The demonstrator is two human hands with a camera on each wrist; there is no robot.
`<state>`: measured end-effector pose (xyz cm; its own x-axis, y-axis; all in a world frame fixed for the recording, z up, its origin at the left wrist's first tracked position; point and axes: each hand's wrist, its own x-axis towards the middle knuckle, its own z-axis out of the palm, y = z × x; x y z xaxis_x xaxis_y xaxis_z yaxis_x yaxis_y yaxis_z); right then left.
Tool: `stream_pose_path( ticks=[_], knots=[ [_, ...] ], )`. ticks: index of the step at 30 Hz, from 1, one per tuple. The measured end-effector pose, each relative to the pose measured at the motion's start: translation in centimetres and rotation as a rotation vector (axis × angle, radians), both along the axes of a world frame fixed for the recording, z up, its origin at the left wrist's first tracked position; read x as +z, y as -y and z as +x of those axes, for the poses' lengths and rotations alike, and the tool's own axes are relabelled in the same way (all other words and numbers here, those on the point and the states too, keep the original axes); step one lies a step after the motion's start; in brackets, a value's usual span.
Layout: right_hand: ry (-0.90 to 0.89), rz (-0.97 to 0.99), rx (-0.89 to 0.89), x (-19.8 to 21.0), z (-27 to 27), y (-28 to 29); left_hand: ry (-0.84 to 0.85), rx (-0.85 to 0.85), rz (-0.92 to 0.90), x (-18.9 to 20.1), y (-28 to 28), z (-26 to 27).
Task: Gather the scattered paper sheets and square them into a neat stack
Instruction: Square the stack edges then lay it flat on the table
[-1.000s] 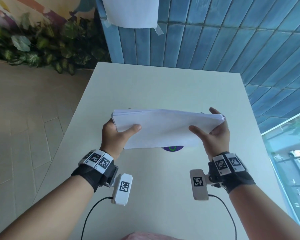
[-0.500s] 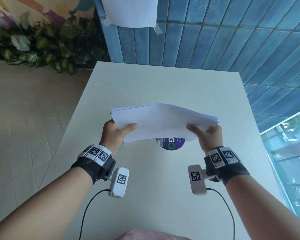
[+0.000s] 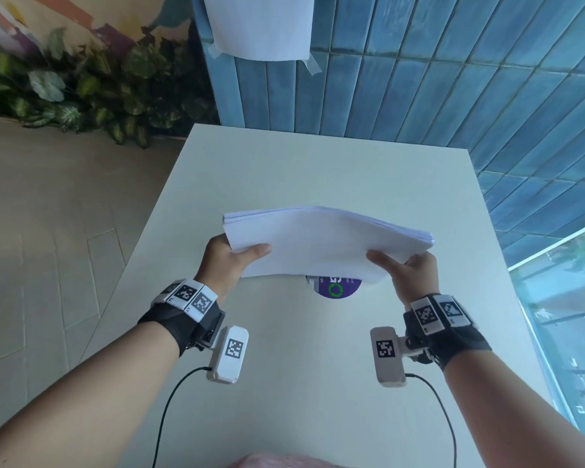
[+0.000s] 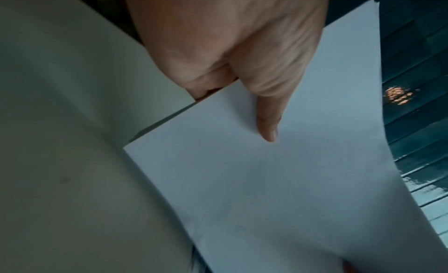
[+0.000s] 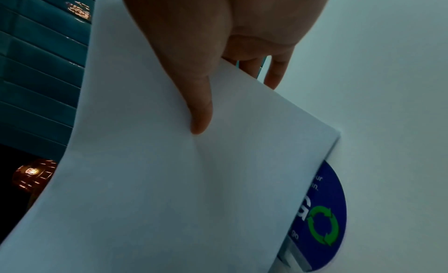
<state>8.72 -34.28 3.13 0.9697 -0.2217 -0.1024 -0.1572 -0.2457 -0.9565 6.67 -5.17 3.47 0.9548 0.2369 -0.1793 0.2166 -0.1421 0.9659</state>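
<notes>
Holding the stack of white paper sheets (image 3: 321, 241) above the worktop (image 3: 318, 170), I pinch its ends, left hand (image 3: 225, 263) and right hand (image 3: 409, 275), thumbs on top. It bows upward mid-span, edges slightly fanned. Beneath lies a round purple sticker (image 3: 335, 290) with green recycling arrows; its writing is mostly hidden.

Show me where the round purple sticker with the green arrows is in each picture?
Head: the purple sticker lies on the white table, centre, peeking from under the near edge of the paper stack.
Left wrist: not in it.
Right wrist: lower right, at the paper's right edge.
Shared landmark: the paper stack, gripped by the left hand and the right hand.
</notes>
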Motion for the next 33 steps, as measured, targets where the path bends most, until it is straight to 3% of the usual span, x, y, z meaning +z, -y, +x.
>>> stream_pose_path(
  ticks=[6,18,21,23,25,28,30,33],
  knots=[
    [0.028,0.149,0.060,2.0,-0.1,0.6,0.008,-0.119,0.112,4.0,-2.5,1.6],
    [-0.038,-0.139,-0.086,1.3,-1.4,0.9,-0.074,-0.140,0.104,3.4,-3.1,-0.6],
    [0.040,-0.258,-0.138,3.1,-1.1,0.5,-0.058,-0.158,0.145,4.2,-3.0,-0.6],
    [0.182,-0.262,-0.052,4.8,-0.6,-0.8,-0.030,-0.216,0.207,5.2,-2.6,-0.2],
    [0.298,-0.297,0.157,6.8,-0.1,-2.5,0.001,-0.308,0.303,6.8,-1.9,0.4],
    [0.267,-0.393,0.462,9.8,0.6,-5.2,0.055,-0.437,0.441,9.7,-0.5,1.8],
    [0.254,-0.431,0.491,11.0,0.9,-6.2,0.079,-0.489,0.534,11.8,0.3,2.7],
    [0.235,-0.214,0.411,11.1,1.3,-6.1,0.106,-0.515,0.607,14.3,0.1,3.6]
  ],
)
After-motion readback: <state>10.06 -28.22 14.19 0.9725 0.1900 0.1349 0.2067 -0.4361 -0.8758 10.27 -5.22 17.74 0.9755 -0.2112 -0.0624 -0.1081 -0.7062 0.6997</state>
